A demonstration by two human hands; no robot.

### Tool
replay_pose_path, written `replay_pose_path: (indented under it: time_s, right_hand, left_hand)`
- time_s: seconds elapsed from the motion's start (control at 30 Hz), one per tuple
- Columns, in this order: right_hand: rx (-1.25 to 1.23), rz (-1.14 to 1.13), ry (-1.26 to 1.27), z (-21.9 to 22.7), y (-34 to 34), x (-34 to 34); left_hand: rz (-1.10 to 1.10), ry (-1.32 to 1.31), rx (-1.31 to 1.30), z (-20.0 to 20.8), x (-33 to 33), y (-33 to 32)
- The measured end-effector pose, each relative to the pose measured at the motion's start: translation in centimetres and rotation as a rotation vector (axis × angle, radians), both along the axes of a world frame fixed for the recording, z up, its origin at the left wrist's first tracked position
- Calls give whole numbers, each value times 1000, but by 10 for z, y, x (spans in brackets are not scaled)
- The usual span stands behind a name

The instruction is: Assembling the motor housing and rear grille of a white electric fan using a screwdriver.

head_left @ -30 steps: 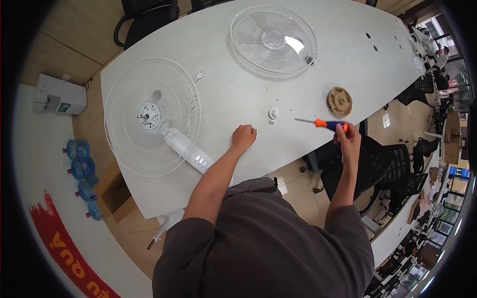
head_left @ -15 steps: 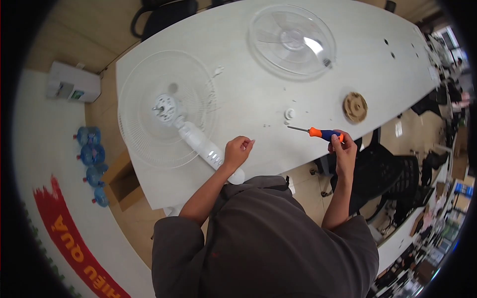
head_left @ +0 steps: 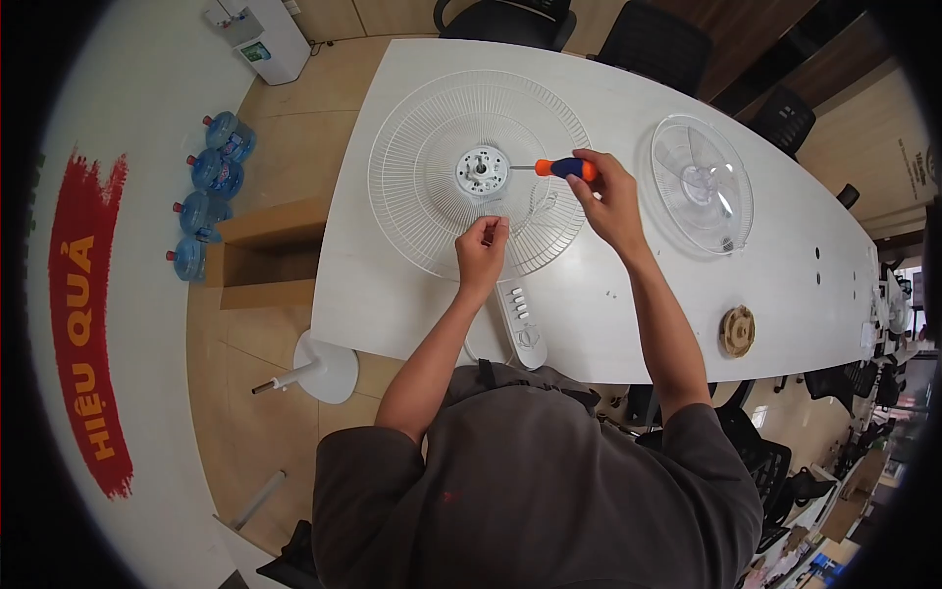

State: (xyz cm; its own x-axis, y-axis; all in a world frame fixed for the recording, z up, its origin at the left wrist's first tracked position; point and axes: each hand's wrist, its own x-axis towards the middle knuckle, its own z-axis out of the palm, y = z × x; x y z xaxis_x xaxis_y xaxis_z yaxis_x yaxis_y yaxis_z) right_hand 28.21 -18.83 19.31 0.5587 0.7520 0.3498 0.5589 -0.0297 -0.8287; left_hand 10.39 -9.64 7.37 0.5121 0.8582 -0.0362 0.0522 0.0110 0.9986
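A screwdriver [head_left: 566, 168] with an orange and blue handle is gripped in my right hand [head_left: 616, 201]. Its shaft points left, with the tip close to the round white motor front [head_left: 483, 172] of a fan. Around that motor front spreads the fan's white wire rear guard [head_left: 422, 196]. My left hand [head_left: 482, 253] is over the guard's near part, just below the motor. Its thumb and fingers are pinched together; whatever they may hold is too small to make out. The fan's white control body [head_left: 521, 324] extends toward me, its row of buttons facing up.
On the white table [head_left: 628, 334], a transparent front guard [head_left: 702, 187] lies at the right, and a brown round part [head_left: 737, 331] nearer me. A white fan base [head_left: 329, 368] stands on the floor at left, near an open cardboard box [head_left: 270, 250] and several blue water bottles [head_left: 218, 174].
My right hand has carried the screwdriver leftward and forward to the fan's motor. My left hand has moved forward over the guard. The view has turned, and the motor front now faces up.
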Motion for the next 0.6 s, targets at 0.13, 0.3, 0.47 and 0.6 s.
replay_pose_path:
  time_s: [0.13, 0.3, 0.47, 0.6]
  right_hand:
    - [-95, 1, -124, -23, 41, 5]
    - [-161, -4, -162, -33, 59, 9]
    - [-207, -7, -183, -40, 63, 13]
    - [-212, -8, -181, -38, 64, 15]
  left_hand:
    - [-168, 412, 608, -16, -6, 17]
    - [-366, 681, 640, -34, -9, 15]
    - [-415, 733, 669, -40, -12, 11]
    - [-405, 737, 704, -41, -12, 9]
